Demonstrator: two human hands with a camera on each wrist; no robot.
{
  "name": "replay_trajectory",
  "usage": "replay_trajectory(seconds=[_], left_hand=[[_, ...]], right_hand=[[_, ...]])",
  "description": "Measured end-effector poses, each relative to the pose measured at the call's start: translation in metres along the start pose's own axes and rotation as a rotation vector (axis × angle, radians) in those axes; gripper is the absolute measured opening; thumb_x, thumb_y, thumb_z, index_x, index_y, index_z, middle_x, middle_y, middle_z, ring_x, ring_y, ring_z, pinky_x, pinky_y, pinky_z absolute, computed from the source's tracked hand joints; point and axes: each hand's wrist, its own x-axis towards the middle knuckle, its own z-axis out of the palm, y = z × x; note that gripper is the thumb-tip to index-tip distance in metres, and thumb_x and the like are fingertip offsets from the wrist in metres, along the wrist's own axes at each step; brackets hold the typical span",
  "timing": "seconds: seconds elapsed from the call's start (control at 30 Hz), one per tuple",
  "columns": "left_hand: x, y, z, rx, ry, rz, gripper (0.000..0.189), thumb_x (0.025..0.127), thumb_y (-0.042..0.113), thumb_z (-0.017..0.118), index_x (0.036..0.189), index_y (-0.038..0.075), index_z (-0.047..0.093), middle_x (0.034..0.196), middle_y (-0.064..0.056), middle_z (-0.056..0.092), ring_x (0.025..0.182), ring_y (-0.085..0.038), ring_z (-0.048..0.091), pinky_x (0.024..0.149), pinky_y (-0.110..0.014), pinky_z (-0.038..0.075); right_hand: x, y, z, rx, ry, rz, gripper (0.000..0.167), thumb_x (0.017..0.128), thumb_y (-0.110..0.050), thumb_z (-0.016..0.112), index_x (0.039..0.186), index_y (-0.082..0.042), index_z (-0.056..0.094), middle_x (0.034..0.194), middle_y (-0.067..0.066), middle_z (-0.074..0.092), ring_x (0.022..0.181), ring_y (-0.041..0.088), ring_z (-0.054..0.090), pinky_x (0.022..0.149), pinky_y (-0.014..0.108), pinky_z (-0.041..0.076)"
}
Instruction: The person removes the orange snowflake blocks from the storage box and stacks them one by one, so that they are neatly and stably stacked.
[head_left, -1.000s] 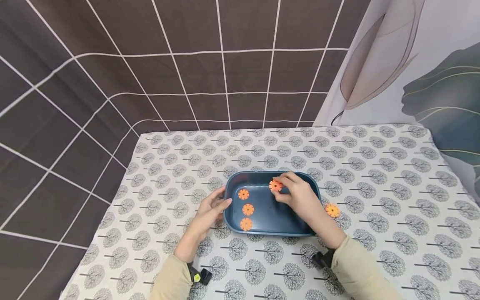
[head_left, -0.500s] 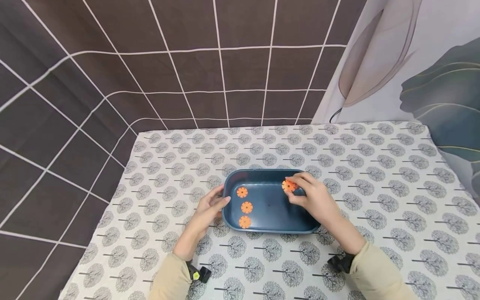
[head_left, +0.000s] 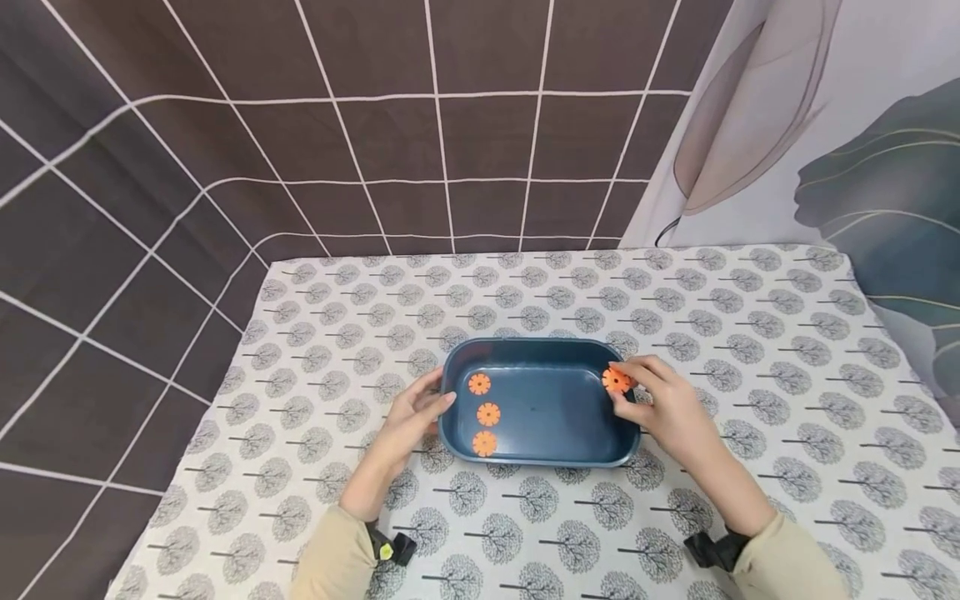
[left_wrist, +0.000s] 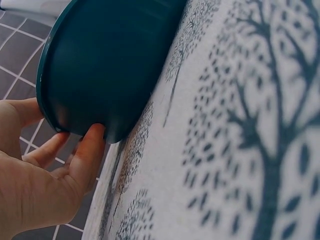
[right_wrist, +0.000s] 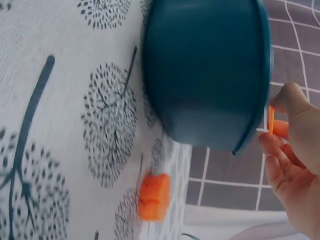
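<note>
A dark blue rectangular plastic tray (head_left: 551, 417) with rounded corners sits on the cloth. My left hand (head_left: 405, 423) grips its left end, thumb at the rim and fingers against the outer wall, as the left wrist view shows on the tray (left_wrist: 110, 65). Inside, three orange notched discs lie in a column near the left end: a far disc (head_left: 479, 383), a middle disc (head_left: 488, 414) and a near disc (head_left: 483, 443). Between thumb and fingertips, my right hand (head_left: 670, 410) pinches another orange notched disc (head_left: 617, 381) above the tray's right rim.
Beyond the tray's right end, an orange stack (right_wrist: 155, 197) stands on the cloth in the right wrist view; my right hand hides it from the head view. A tree-print tablecloth (head_left: 525, 533) covers the table. Dark gridded fabric (head_left: 487, 142) hangs behind.
My right hand has carried the pinched disc rightward, from over the middle of the tray to its right rim. The left hand keeps its grip, and the three discs inside stay in place.
</note>
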Motion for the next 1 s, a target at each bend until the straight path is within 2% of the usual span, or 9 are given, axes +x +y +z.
replay_trajectory(seconds=[0.13, 0.2, 0.3, 0.4, 0.53, 0.67, 0.77, 0.87, 1.0], left_hand=[[-0.001, 0.002, 0.0, 0.006, -0.003, -0.006, 0.055, 0.088, 0.015, 0.063, 0.138, 0.014, 0.043, 0.137, -0.011, 0.046, 0.115, -0.03, 0.053, 0.081, -0.037, 0.057], [-0.001, 0.002, 0.0, 0.007, -0.002, -0.007, 0.054, 0.088, 0.015, 0.063, 0.138, 0.014, 0.043, 0.137, -0.011, 0.046, 0.115, -0.03, 0.053, 0.081, -0.038, 0.056], [-0.001, 0.003, 0.001, 0.005, 0.001, -0.008, 0.055, 0.088, 0.015, 0.063, 0.138, 0.015, 0.043, 0.137, -0.011, 0.046, 0.116, -0.029, 0.052, 0.082, -0.037, 0.056], [-0.001, 0.003, 0.001, -0.005, -0.003, -0.004, 0.055, 0.088, 0.014, 0.063, 0.139, 0.014, 0.043, 0.138, -0.011, 0.044, 0.118, -0.03, 0.051, 0.083, -0.038, 0.056], [-0.001, 0.002, 0.001, -0.017, -0.004, -0.004, 0.056, 0.088, 0.015, 0.063, 0.139, 0.014, 0.042, 0.139, -0.011, 0.044, 0.119, -0.03, 0.05, 0.084, -0.037, 0.056], [-0.001, 0.0, 0.0, -0.015, 0.0, 0.0, 0.056, 0.087, 0.015, 0.063, 0.139, 0.014, 0.043, 0.138, -0.011, 0.044, 0.119, -0.03, 0.05, 0.083, -0.037, 0.056], [-0.001, 0.0, 0.0, -0.012, 0.0, 0.001, 0.056, 0.088, 0.015, 0.063, 0.139, 0.014, 0.042, 0.139, -0.011, 0.044, 0.118, -0.03, 0.051, 0.083, -0.038, 0.056], [-0.001, 0.0, 0.0, -0.013, 0.0, -0.001, 0.056, 0.087, 0.015, 0.064, 0.139, 0.014, 0.043, 0.138, -0.011, 0.044, 0.118, -0.03, 0.051, 0.082, -0.038, 0.056], [0.0, 0.0, 0.001, -0.013, -0.008, 0.007, 0.056, 0.087, 0.015, 0.064, 0.139, 0.014, 0.042, 0.138, -0.012, 0.044, 0.118, -0.031, 0.051, 0.082, -0.038, 0.056]], right_hand=[[-0.007, 0.002, -0.008, -0.037, -0.008, 0.045, 0.038, 0.064, -0.001, 0.074, 0.102, 0.001, 0.068, 0.096, 0.007, 0.063, 0.073, 0.016, 0.061, 0.057, 0.015, 0.051], [-0.011, 0.003, -0.012, -0.06, -0.021, 0.067, 0.039, 0.064, -0.002, 0.076, 0.102, 0.0, 0.068, 0.097, 0.007, 0.064, 0.075, 0.017, 0.062, 0.06, 0.012, 0.05], [-0.015, 0.006, -0.016, -0.07, -0.033, 0.09, 0.041, 0.063, -0.003, 0.079, 0.102, 0.0, 0.067, 0.099, 0.008, 0.064, 0.081, 0.021, 0.064, 0.071, 0.008, 0.049], [-0.019, 0.008, -0.019, -0.08, -0.045, 0.11, 0.045, 0.062, -0.004, 0.082, 0.104, -0.001, 0.067, 0.1, 0.007, 0.064, 0.086, 0.023, 0.064, 0.079, 0.01, 0.049], [-0.024, 0.011, -0.024, -0.09, -0.06, 0.119, 0.048, 0.062, -0.007, 0.082, 0.107, 0.0, 0.066, 0.102, 0.007, 0.063, 0.089, 0.024, 0.063, 0.08, 0.014, 0.051], [-0.028, 0.014, -0.026, -0.085, -0.072, 0.12, 0.051, 0.06, -0.006, 0.083, 0.108, 0.0, 0.064, 0.103, 0.008, 0.063, 0.089, 0.024, 0.063, 0.08, 0.009, 0.049], [-0.032, 0.016, -0.026, -0.093, -0.101, 0.137, 0.051, 0.06, -0.006, 0.082, 0.108, 0.001, 0.064, 0.103, 0.009, 0.062, 0.085, 0.024, 0.063, 0.072, 0.018, 0.054], [-0.036, 0.019, -0.027, -0.108, -0.15, 0.171, 0.049, 0.063, -0.008, 0.082, 0.108, 0.0, 0.064, 0.103, 0.008, 0.062, 0.081, 0.023, 0.063, 0.065, 0.033, 0.057], [-0.042, 0.023, -0.028, -0.148, -0.194, 0.184, 0.049, 0.063, -0.014, 0.082, 0.107, -0.002, 0.064, 0.103, 0.009, 0.063, 0.084, 0.026, 0.063, 0.068, 0.043, 0.056]])
